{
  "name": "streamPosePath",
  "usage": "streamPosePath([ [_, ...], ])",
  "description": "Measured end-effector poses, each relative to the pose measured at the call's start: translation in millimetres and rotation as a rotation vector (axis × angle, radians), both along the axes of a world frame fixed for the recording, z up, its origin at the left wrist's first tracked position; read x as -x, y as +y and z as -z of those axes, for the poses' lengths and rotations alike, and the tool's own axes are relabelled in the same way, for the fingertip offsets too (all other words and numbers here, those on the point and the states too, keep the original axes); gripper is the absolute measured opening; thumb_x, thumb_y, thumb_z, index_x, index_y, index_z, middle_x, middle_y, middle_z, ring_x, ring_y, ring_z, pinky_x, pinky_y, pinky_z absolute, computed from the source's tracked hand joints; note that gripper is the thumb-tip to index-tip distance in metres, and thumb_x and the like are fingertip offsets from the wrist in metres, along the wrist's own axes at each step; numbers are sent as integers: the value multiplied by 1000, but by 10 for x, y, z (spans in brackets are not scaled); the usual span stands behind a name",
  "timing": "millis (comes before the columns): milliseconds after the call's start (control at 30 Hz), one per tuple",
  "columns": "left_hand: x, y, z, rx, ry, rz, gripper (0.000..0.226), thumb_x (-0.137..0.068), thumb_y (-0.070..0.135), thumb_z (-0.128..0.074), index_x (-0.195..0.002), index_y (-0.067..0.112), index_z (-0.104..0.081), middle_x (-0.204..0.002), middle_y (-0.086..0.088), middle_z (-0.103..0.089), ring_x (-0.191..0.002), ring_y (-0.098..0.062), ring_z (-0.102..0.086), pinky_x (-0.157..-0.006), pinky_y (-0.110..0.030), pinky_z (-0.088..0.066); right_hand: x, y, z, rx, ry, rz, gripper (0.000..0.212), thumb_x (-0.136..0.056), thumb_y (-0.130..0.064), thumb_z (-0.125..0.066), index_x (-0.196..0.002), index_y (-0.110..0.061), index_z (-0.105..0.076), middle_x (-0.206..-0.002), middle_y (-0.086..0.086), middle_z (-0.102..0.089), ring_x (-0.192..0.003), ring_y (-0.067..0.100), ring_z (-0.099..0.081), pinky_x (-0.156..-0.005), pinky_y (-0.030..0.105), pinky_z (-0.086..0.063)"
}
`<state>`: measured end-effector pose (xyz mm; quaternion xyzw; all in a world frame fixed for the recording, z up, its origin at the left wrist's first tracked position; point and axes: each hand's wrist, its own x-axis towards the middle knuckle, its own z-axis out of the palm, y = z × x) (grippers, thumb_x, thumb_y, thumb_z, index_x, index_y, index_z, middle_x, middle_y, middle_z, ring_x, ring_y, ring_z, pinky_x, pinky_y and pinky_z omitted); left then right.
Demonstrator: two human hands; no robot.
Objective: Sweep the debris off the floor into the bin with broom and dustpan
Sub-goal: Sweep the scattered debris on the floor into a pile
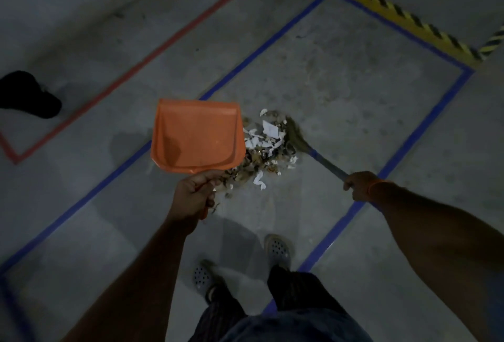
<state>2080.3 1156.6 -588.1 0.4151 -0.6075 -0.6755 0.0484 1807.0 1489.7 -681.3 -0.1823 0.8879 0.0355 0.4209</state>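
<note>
An orange dustpan is held by its handle in my left hand, and its tray looks empty. A heap of debris, white paper scraps mixed with brown bits, lies on the grey floor just right of the pan. On the far side of the heap rests the bristle head of a broom. My right hand grips the broom's dark handle, which runs down to the right. No bin is in view.
Blue tape outlines a rectangle on the concrete around the debris. Red tape marks another area to the left. A yellow-black hazard strip crosses the top right. A dark shoe stands at the left edge. My own feet are below.
</note>
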Motion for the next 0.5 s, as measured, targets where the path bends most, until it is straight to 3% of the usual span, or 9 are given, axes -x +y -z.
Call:
streamPosePath([
  [267, -156, 268, 120, 3, -32, -48, 23, -101, 1, -51, -106, 9, -73, -81, -15, -53, -47, -14, -40, -41, -16, -24, -106, 255, 194, -22, -21, -181, 31, -80, -1, -66, -86, -31, -64, -108, 1, -46, -101, 25, -61, -87, 28, -52],
  [367, -223, 355, 152, 7, -50, -48, 22, -100, 3, -53, -107, 8, -73, -78, -14, -53, -46, -15, -40, -43, -16, -23, -211, 301, 236, 0, -63, -231, 33, -81, 1, -64, -94, -29, -67, -107, 0, -42, -106, 26, -59, -88, 25, -50],
  [500, -302, 403, 158, 11, -56, -62, 20, -101, 4, -53, -106, 7, -72, -73, -14, -47, -45, -15, -38, -45, -16, -23, -405, 450, 275, 76, -64, -206, 32, -82, -1, -66, -97, -29, -69, -102, -3, -42, -91, 17, -56, -77, 18, -44],
])
